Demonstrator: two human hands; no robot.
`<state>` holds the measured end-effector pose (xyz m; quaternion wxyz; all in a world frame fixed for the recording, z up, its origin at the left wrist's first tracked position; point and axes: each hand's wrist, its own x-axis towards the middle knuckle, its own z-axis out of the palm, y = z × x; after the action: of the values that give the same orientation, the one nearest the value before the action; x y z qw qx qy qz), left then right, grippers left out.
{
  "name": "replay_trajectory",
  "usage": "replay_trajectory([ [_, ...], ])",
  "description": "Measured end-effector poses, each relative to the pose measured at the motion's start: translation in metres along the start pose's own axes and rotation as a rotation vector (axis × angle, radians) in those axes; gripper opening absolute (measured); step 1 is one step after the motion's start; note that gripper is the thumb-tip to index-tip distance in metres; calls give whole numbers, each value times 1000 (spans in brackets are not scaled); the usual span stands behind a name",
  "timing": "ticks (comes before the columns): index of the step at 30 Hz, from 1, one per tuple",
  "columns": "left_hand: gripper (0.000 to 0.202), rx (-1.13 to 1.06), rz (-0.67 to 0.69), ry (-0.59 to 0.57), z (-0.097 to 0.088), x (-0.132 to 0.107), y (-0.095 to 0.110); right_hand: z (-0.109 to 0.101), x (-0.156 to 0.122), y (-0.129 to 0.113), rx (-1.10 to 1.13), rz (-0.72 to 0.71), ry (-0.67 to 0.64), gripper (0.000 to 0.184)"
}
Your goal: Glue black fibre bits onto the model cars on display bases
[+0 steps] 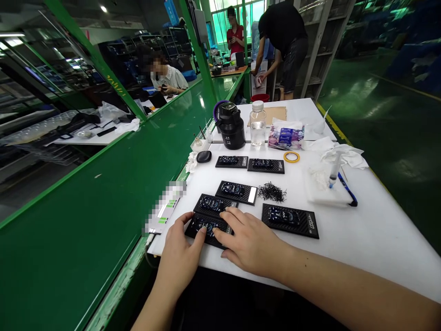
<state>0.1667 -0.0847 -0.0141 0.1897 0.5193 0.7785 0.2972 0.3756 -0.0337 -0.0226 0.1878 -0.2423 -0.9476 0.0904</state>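
Note:
A dark blue model car point(202, 224) on a black, carbon-patterned base lies at the near left corner of the white table. My left hand point(179, 253) is closed around the left end of this base, its thumb against the car's near side. My right hand point(250, 241) grips the right end, fingers bent over the top, hiding part of the base. Just behind, touching or nearly so, is another model car point(211, 202) on a like base. Farther back sits a third model car point(232, 188), whose base has a white label point(252, 195).
Right of my hands lies another mounted model car point(284, 215); two more point(231, 160) stand behind. Nearby are black small strips point(272, 192), yellow tape point(291, 157), a syringe point(335, 171), a black jug point(230, 128) and a bottle point(257, 126). A green conveyor point(113, 202) runs left.

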Motion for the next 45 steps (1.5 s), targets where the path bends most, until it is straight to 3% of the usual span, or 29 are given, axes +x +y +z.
replay_trajectory([
  [6, 66, 70, -18, 62, 7, 6, 3, -1, -1, 2, 17, 15, -15, 50],
  [18, 64, 110, -8, 91, 9, 4, 8, -1, -2, 3, 27, 57, -32, 55],
  [27, 67, 77, 0, 92, 7, 3, 8, -5, -4, 5, 0, 10, -25, 51],
  [39, 59, 17, -106, 50, -3, 2, 14, -6, 1, 2, -26, -4, -18, 51],
  [42, 57, 51, -162, -9, -9, 2, 21, -4, 3, 1, -81, -28, -7, 50],
  [45, 60, 153, -77, -65, -12, -2, 23, 0, 0, -2, -120, -31, 11, 52],
])
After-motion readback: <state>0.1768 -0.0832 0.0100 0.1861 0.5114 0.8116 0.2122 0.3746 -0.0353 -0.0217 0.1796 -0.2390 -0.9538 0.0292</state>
